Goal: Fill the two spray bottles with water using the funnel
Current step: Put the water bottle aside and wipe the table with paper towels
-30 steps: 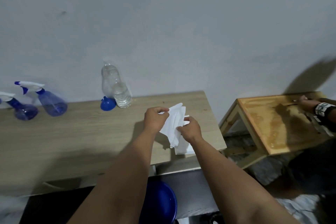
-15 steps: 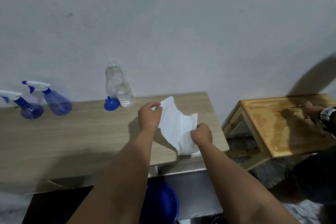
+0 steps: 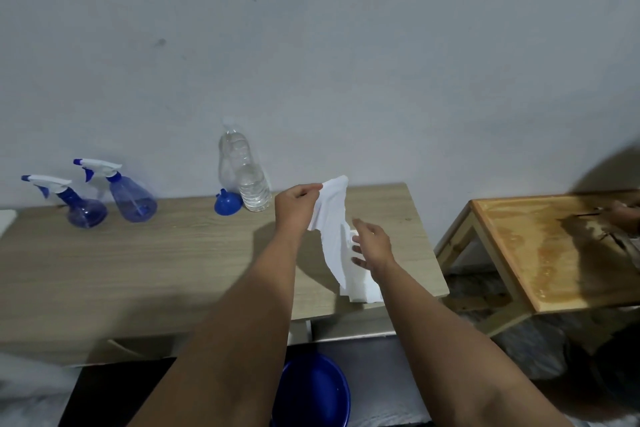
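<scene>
Two blue spray bottles with white trigger heads stand at the back left of the wooden table [image 3: 138,263]: one [image 3: 81,206] further left, the other [image 3: 130,194] beside it. A blue funnel [image 3: 227,203] lies mouth-down next to a clear water bottle [image 3: 247,180], partly full. My left hand [image 3: 296,204] pinches the top corner of a white paper tissue [image 3: 332,229] and holds it above the table. My right hand [image 3: 372,244] hovers beside the tissue with fingers spread and holds nothing. More folded tissue [image 3: 363,289] lies under it at the table's front right.
A blue basin [image 3: 311,392] sits on the floor below the table's front edge. To the right stands a lower wooden side table [image 3: 540,253], wet on top, where another person's hand [image 3: 627,215] rests. A grey wall runs behind both tables.
My right hand has let go of the tissue and opened. My left hand has lifted its corner higher, so the sheet hangs down. The view has shifted a little to the left.
</scene>
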`<act>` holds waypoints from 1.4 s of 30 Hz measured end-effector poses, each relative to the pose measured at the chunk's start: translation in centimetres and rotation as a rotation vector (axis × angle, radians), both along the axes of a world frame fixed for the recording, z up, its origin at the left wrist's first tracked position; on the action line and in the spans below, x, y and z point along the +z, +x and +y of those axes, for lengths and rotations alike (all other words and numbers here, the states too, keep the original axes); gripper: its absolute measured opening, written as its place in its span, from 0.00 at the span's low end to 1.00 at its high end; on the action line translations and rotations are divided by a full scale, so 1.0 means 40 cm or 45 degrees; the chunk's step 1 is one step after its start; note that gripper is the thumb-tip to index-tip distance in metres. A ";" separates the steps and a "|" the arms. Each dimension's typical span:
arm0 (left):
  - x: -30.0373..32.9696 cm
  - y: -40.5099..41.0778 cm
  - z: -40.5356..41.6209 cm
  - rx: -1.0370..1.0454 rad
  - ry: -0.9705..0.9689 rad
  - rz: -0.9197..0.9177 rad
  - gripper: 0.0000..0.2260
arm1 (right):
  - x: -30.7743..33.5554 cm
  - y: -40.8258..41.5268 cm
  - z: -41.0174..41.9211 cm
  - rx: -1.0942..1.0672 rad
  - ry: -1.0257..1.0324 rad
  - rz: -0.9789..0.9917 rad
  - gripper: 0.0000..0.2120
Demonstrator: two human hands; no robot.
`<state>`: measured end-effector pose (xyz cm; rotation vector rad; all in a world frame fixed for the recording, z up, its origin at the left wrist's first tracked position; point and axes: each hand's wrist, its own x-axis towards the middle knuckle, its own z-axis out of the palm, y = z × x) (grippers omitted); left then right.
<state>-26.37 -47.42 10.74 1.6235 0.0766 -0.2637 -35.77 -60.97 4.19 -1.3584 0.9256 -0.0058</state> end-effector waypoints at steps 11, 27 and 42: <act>0.121 0.018 0.041 -0.022 -0.520 0.299 0.05 | 0.055 0.035 0.046 0.188 0.624 -0.144 0.39; -0.010 0.075 0.638 0.168 -0.427 0.408 0.15 | 0.079 0.229 0.402 0.472 0.467 -0.225 0.19; -0.075 0.369 1.391 0.172 -0.036 0.277 0.08 | 0.012 0.514 1.149 0.403 0.316 -0.149 0.18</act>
